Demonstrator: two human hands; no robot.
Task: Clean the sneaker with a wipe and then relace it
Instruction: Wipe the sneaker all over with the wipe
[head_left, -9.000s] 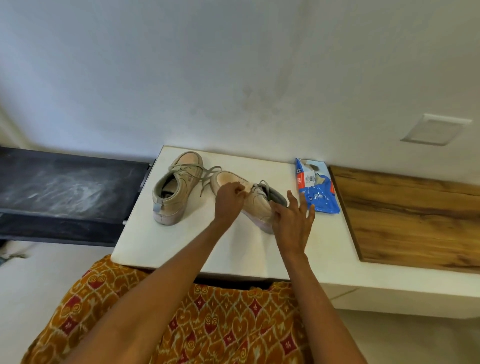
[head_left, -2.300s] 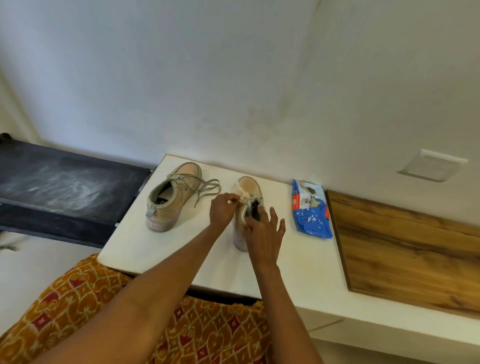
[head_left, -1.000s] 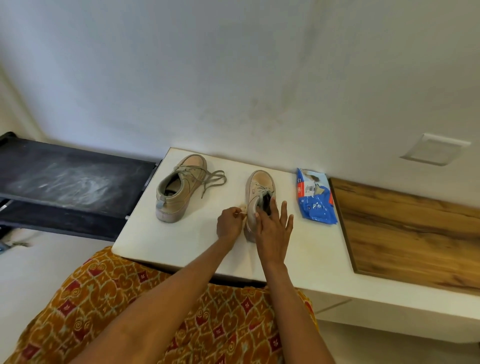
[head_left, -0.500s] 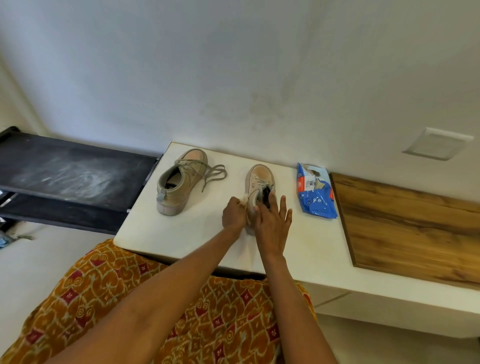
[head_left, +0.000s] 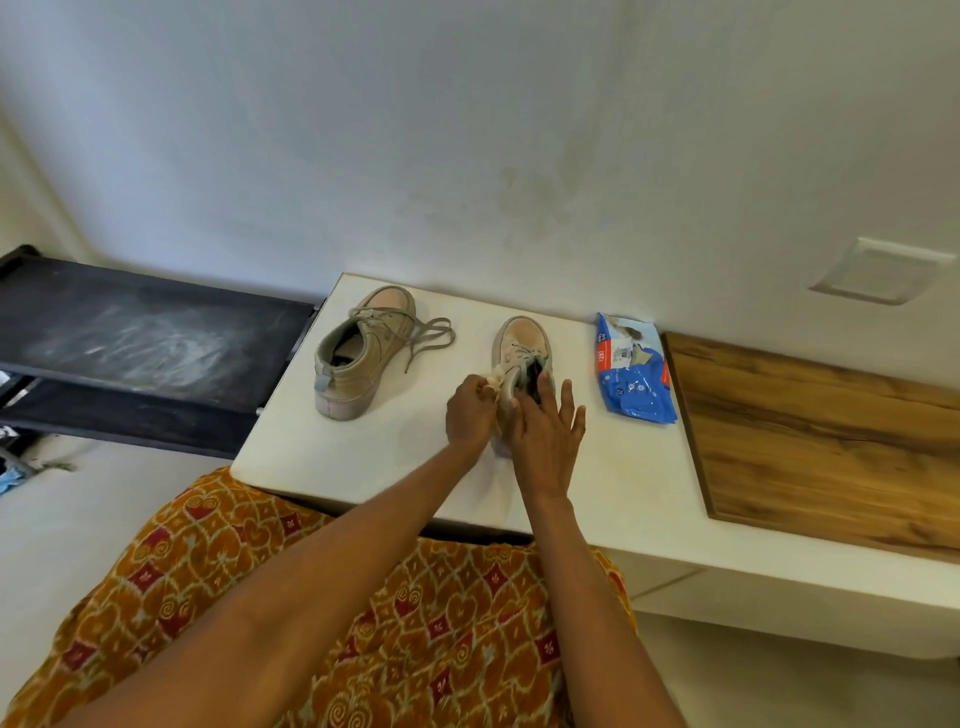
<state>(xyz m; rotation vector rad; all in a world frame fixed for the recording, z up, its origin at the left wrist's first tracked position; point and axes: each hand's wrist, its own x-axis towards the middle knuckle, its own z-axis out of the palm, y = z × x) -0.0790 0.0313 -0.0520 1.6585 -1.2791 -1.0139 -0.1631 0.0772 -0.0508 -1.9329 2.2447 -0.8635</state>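
Sneaker (head_left: 521, 347) cleaning is under way near the worktop's (head_left: 332, 457) back edge: the left hand (head_left: 470, 410) pinches a wipe (head_left: 496, 383) against its side, the right hand (head_left: 545, 431), fingers spread, steadies it, and relacing appears not yet begun.

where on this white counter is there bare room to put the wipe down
Bare patches: the white counter between right hand and wooden board, below the blue wipe pack; also the front-left corner below the laced sneaker. Crowded around the held sneaker.
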